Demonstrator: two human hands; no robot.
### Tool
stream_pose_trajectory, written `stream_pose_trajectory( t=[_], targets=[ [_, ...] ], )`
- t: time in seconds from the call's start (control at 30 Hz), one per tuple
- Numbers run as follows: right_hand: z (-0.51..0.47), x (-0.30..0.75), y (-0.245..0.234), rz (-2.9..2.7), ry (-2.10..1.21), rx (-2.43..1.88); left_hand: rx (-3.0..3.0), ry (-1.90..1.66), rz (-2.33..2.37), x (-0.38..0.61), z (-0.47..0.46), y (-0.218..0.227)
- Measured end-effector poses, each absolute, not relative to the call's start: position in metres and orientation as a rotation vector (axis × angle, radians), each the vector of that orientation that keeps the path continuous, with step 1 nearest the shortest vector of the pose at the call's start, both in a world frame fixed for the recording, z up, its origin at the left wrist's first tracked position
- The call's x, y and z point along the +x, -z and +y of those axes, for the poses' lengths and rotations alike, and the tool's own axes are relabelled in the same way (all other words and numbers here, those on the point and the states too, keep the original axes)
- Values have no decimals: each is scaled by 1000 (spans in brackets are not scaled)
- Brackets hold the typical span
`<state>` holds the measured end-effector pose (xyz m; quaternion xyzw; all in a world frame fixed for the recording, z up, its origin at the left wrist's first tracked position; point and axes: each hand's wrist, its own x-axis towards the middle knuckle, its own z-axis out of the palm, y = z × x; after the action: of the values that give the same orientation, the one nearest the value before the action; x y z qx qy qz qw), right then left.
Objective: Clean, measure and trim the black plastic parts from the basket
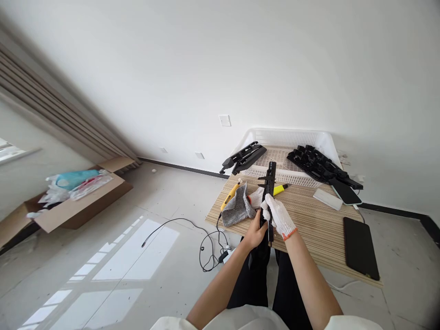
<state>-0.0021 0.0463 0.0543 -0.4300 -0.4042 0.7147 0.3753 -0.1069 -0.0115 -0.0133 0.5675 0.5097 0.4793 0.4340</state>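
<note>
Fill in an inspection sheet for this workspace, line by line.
Surface: striped wood-look table.
Job's things: long black part held over the table's near edge; more black parts at the right of the white basket.
Clutter: grey cloth, yellow tool, phone, dark flat device.
Hands: bare left hand and gloved right hand, both gripping the long black part.
Cables: black cable looping across the floor, left of the table.
Surroundings: open cardboard box near the curtain; spills: nothing seen.
</note>
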Motion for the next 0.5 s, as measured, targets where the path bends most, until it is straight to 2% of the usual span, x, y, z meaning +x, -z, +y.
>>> stream_pose_trajectory(
  t=[0.17, 0.5],
  targets=[
    [46, -5, -48, -826, -1801, -1204, 1417, -1239, 1247, -107, -11, 16],
    [31, -12, -48, -750, -1608, -1109, 1379, -1218, 1260, -109, -13, 15]
  ],
)
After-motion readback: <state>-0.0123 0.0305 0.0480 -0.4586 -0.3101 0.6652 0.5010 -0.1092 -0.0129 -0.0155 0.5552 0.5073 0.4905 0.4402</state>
